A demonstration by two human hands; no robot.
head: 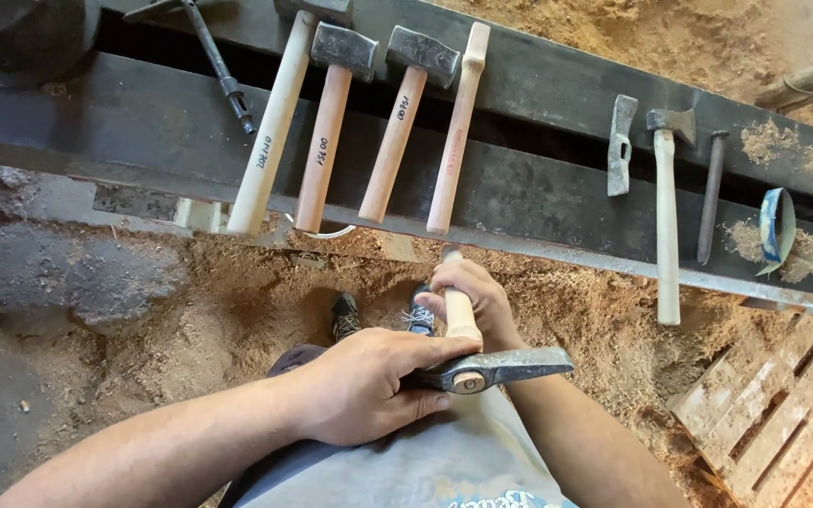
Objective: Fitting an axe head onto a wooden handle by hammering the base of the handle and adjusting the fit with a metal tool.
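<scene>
**Both hands gripping a hammer below the tool bench**

Low in the middle of the frame, the left hand (364, 386) is wrapping its fingers (425, 353) around the dark metal hammer head (501, 369), clamped on it from the left side. Just above it, the right hand (468, 299) is closing its fingers tightly around the pale wooden handle (461, 315), which is pointing up the frame toward the bench (519, 188). The hammer is being held over the person's lap, above the sawdust-covered floor (237, 301), with two dark shoes (383, 317) showing beyond it.

Across the upper half of the frame, the dark bench is carrying a row of tools. Three wooden-handled sledgehammers (326, 132) are lying side by side at upper centre, with a bare wooden handle (454, 141) just beside them on the right. Further right, a loose hatchet head (620, 146), a small hatchet (666, 207) and a dark metal punch (709, 198) are lying near one another. A wooden pallet (783, 414) is showing at the lower right.
</scene>
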